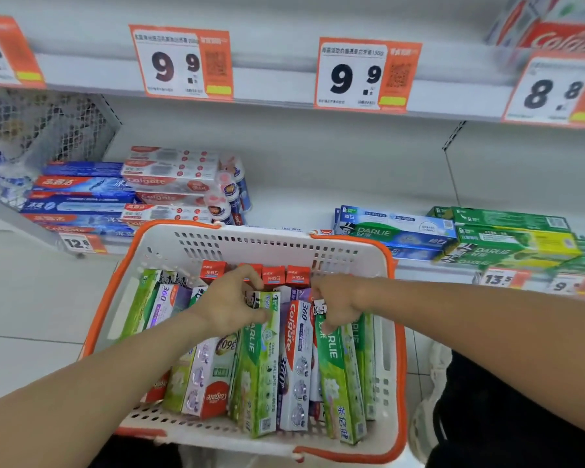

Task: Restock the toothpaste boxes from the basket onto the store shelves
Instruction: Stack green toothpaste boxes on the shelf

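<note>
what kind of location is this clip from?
Most likely a supermarket or drugstore toothpaste aisle: orange price tags clipped along the shelf edge, stacked Darlie boxes on the shelf below, and a shopping basket full of toothpaste boxes.

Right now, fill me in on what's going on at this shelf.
A person is reaching both hands into a white basket packed with toothpaste boxes. The left hand grips the top of one green Darlie box; the right hand grips another green Darlie box. Neither box has left the basket yet. Matching green Darlie stock sits on the shelf beyond.
</note>
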